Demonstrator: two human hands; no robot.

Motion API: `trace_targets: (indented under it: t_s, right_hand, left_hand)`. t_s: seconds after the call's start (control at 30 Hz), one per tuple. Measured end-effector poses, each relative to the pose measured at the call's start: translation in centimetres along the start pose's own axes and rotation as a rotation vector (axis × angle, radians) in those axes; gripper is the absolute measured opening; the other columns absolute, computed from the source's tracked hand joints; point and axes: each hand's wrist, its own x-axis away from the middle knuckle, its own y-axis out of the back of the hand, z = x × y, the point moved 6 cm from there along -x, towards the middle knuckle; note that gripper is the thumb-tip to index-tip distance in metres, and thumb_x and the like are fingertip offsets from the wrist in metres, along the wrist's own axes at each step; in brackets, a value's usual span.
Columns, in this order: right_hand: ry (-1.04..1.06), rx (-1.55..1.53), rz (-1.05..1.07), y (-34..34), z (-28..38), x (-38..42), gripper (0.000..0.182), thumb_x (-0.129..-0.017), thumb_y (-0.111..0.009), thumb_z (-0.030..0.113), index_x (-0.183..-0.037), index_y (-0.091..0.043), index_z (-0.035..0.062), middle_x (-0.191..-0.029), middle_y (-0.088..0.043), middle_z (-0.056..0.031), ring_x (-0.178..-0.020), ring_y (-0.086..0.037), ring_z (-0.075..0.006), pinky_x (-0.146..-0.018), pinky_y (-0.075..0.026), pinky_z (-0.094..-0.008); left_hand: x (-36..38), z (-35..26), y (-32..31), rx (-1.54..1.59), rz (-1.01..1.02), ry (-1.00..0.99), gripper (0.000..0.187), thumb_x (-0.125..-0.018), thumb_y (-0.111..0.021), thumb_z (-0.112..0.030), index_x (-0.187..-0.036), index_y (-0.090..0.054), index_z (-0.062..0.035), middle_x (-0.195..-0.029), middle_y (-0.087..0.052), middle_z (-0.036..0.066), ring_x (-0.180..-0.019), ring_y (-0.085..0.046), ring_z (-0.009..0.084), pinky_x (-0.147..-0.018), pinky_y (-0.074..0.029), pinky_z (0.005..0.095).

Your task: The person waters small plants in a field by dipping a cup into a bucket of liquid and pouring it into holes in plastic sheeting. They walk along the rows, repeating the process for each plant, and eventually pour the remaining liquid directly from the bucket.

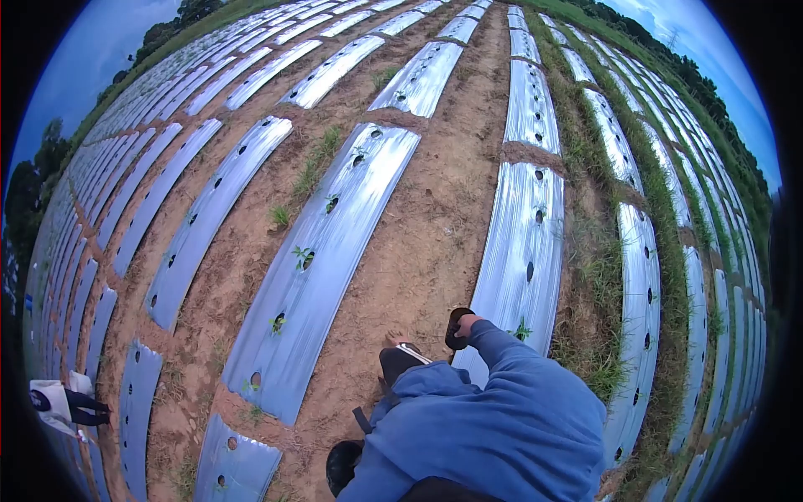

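Observation:
My right hand (pixel 470 324) reaches out at the end of a blue sleeve (pixel 527 368). Its fingers are closed on a dark, round, cup-like object (pixel 456 330), whose exact kind I cannot make out. Hand and object are over the near left edge of a silver plastic mulch strip (pixel 519 251). A small green seedling (pixel 520 330) grows from that strip, just right of the hand. I cannot pick out my left hand around my clothing. Dark cloth with a pale edge (pixel 408 355) shows in front of my blue top.
Bare soil (pixel 427 226) runs between mulched beds. Another silver strip (pixel 326 243) at left has holes and seedlings (pixel 303 256). Grass (pixel 598 276) lines the furrow at right. A person (pixel 63 406) stands at far left. A black rounded thing (pixel 342 466) sits low beside me.

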Motion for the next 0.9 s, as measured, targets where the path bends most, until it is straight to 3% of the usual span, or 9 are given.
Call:
trace_targets:
  t_s: [0.3, 0.37, 0.53, 0.57, 0.63, 0.7, 0.73, 0.8, 0.9]
  right_hand:
    - [0.095, -0.102, -0.077, -0.3, -2.7, -0.6, 0.053, -0.077, -0.071, 0.046, -0.102, -0.071, -0.0015, -0.098, -0.069, -0.0216, -0.097, -0.066, -0.0364, -0.084, -0.051, -0.0432]
    - [0.074, -0.115, 0.034, -0.6, -3.5, -1.5, 0.056, -0.078, -0.070, 0.048, -0.101, -0.070, -0.0034, -0.095, -0.069, -0.0218, -0.096, -0.066, -0.0361, -0.083, -0.051, -0.0428]
    - [0.084, -0.322, -0.125, 4.1, -2.2, -1.5, 0.050, -0.083, -0.068, 0.042, -0.097, -0.068, -0.0059, -0.093, -0.068, -0.0258, -0.095, -0.065, -0.0391, -0.083, -0.050, -0.0445]
    - [0.074, -0.345, -0.211, 5.3, -1.4, -1.8, 0.048, -0.084, -0.068, 0.039, -0.099, -0.067, -0.0068, -0.093, -0.068, -0.0252, -0.093, -0.066, -0.0371, -0.081, -0.050, -0.0434]
    - [0.057, -0.465, -0.187, 7.6, 1.7, -2.3, 0.045, -0.084, -0.069, 0.036, -0.101, -0.066, -0.0055, -0.094, -0.068, -0.0229, -0.091, -0.067, -0.0336, -0.079, -0.051, -0.0414]
    - [0.272, -0.546, -0.188, 9.7, 7.3, -2.3, 0.040, -0.085, -0.070, 0.034, -0.101, -0.066, -0.0027, -0.094, -0.069, -0.0208, -0.089, -0.068, -0.0299, -0.077, -0.052, -0.0407]
    - [0.457, -0.599, -0.194, 11.8, 11.3, -0.7, 0.039, -0.083, -0.071, 0.035, -0.098, -0.065, -0.0009, -0.090, -0.068, -0.0198, -0.088, -0.067, -0.0330, -0.077, -0.051, -0.0418]
    - [0.803, -0.348, -0.282, 13.6, 19.3, 2.0, 0.039, -0.083, -0.071, 0.033, -0.099, -0.060, 0.0006, -0.090, -0.064, -0.0194, -0.090, -0.062, -0.0402, -0.078, -0.050, -0.0460]
    - [1.243, -0.241, -0.034, 12.8, 29.0, 6.6, 0.033, -0.085, -0.068, 0.028, -0.102, -0.059, 0.0020, -0.095, -0.062, -0.0161, -0.096, -0.061, -0.0377, -0.081, -0.049, -0.0469]
  left_hand:
    - [2.3, 1.0, -0.8, 0.029, -0.048, -0.004, 0.044, -0.073, -0.064, -0.042, -0.100, -0.061, -0.0071, -0.093, -0.065, 0.009, -0.075, -0.064, 0.0249, -0.055, -0.052, 0.0369]
    - [3.3, 1.7, -0.3, 0.054, -0.072, -0.008, 0.044, -0.073, -0.064, -0.042, -0.100, -0.061, -0.0070, -0.093, -0.065, 0.009, -0.075, -0.064, 0.0250, -0.055, -0.052, 0.0369]
    - [5.1, 1.4, -3.5, 0.065, -0.101, -0.038, 0.045, -0.073, -0.064, -0.042, -0.100, -0.061, -0.0066, -0.094, -0.065, 0.009, -0.075, -0.064, 0.0253, -0.055, -0.053, 0.0369]
    - [5.4, 0.9, -4.7, 0.058, -0.105, -0.048, 0.045, -0.073, -0.064, -0.042, -0.100, -0.061, -0.0066, -0.094, -0.065, 0.009, -0.075, -0.064, 0.0253, -0.055, -0.053, 0.0369]
    - [6.1, -0.2, -6.6, 0.033, -0.126, -0.056, 0.045, -0.073, -0.064, -0.042, -0.101, -0.061, -0.0064, -0.094, -0.065, 0.010, -0.075, -0.064, 0.0254, -0.055, -0.053, 0.0369]
    - [6.7, -1.8, -8.1, -0.008, -0.154, -0.088, 0.048, -0.072, -0.067, -0.040, -0.103, -0.060, -0.0049, -0.093, -0.064, 0.011, -0.071, -0.064, 0.0262, -0.051, -0.052, 0.0367]
    - [6.7, -2.6, -9.1, 0.019, -0.103, -0.124, 0.049, -0.071, -0.069, -0.039, -0.104, -0.059, -0.0040, -0.093, -0.064, 0.013, -0.068, -0.064, 0.0265, -0.049, -0.051, 0.0366]
    - [7.9, -2.6, -9.6, -0.002, -0.088, -0.191, 0.048, -0.072, -0.070, -0.035, -0.105, -0.058, -0.0026, -0.092, -0.063, 0.015, -0.063, -0.064, 0.0265, -0.046, -0.050, 0.0361]
    - [13.3, -4.7, -10.7, -0.090, -0.111, -0.301, 0.042, -0.075, -0.070, -0.028, -0.104, -0.055, -0.0013, -0.088, -0.063, 0.015, -0.058, -0.064, 0.0250, -0.042, -0.050, 0.0346]
